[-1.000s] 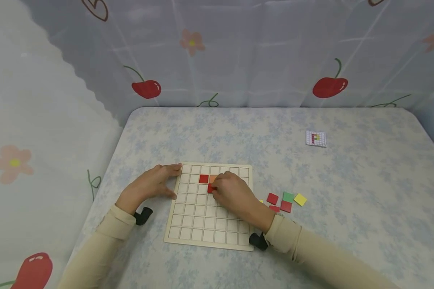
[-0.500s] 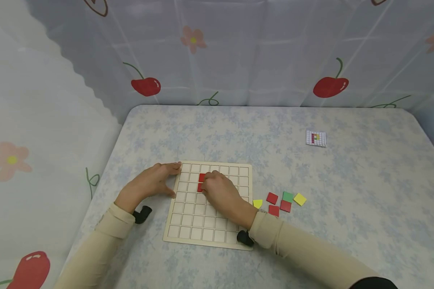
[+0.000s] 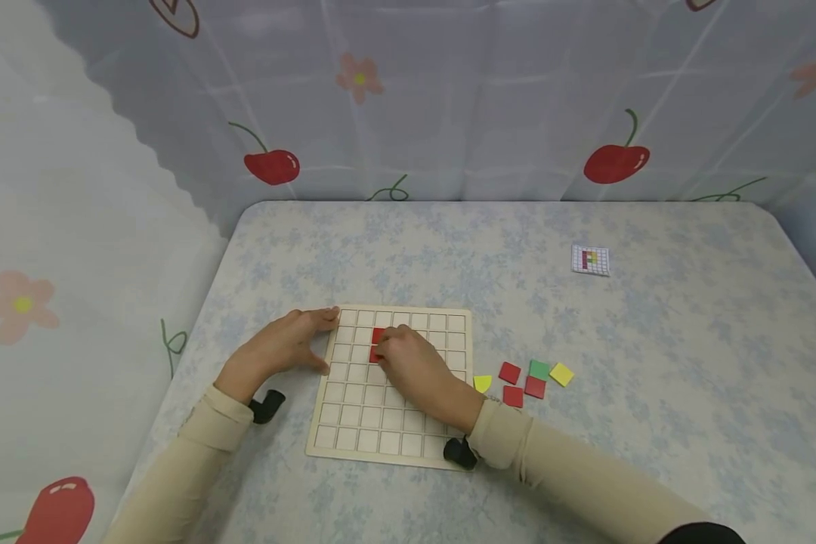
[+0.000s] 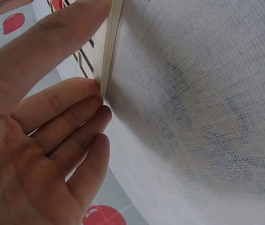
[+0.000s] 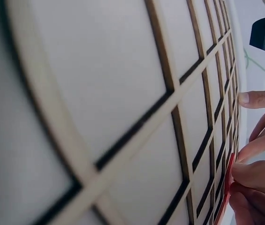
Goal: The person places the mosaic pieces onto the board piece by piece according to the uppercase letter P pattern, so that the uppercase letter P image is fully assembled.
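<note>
A pale wooden grid board (image 3: 360, 416) lies on the table. My left hand (image 3: 277, 347) is at its left side, thumb and fingertips against the edge (image 4: 105, 56), fingers loosely extended. Over the upper part of the board, my right hand (image 3: 418, 369) pinches a small red square tile (image 3: 374, 354) at a grid cell. In the right wrist view the thumb and fingers (image 5: 256, 187) meet at the red tile (image 5: 228, 176), low against the grid. Directly above it in the grid sits another red tile (image 3: 378, 335). My right hand hides the cells to the right.
Right of the board lie loose tiles: a yellow one (image 3: 483, 384), several red ones (image 3: 509, 372), a green one (image 3: 539, 369) and another yellow one (image 3: 561, 375). A small card with a coloured grid pattern (image 3: 590, 260) lies farther back. A patterned curtain (image 3: 449, 98) hangs behind the table.
My right hand has moved left with the red tile, to the cell below the other red tile, and has stayed there since. It now covers the orange tile. My left hand has kept its place.
</note>
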Demonstrator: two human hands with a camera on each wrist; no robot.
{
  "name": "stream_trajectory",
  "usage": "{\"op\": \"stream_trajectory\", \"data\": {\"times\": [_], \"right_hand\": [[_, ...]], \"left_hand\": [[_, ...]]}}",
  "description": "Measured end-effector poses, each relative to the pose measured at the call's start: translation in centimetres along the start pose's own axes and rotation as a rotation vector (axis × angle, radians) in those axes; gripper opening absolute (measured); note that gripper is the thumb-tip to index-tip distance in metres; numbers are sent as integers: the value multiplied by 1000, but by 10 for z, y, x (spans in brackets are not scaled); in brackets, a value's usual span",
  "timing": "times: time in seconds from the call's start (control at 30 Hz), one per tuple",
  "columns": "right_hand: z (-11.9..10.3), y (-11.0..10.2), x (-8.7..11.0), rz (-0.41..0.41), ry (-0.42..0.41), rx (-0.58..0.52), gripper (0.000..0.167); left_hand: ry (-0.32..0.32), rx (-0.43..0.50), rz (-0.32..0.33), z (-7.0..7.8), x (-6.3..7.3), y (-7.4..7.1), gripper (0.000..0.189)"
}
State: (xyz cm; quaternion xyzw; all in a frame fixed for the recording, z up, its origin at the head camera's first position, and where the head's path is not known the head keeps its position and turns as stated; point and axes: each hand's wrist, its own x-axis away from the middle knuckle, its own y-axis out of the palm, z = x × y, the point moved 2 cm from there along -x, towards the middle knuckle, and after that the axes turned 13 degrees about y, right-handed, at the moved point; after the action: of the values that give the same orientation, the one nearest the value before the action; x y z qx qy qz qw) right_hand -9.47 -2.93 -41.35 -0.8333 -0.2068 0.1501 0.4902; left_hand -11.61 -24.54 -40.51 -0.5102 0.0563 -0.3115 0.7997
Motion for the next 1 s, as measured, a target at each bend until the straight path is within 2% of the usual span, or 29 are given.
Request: {"op": "stream_trajectory", "data": {"times": [0.23, 0.43, 0.53, 0.77, 1.0], "right_hand": [[10, -8, 13, 21, -9, -36, 17], [31, -18, 32, 67, 22, -102, 17], [48, -25, 45, 72, 93, -129, 19], [92, -50, 81, 95, 349, -103, 23], [113, -58, 100, 138, 420, -55, 18]], "left_hand": [[5, -14, -10, 1, 1, 2, 80], [10, -29, 0, -1, 2, 1, 80], [11, -14, 0, -2, 1, 2, 81], [22, -45, -15, 0, 0, 1, 81], [26, -42, -21, 1, 0, 1, 80]]}}
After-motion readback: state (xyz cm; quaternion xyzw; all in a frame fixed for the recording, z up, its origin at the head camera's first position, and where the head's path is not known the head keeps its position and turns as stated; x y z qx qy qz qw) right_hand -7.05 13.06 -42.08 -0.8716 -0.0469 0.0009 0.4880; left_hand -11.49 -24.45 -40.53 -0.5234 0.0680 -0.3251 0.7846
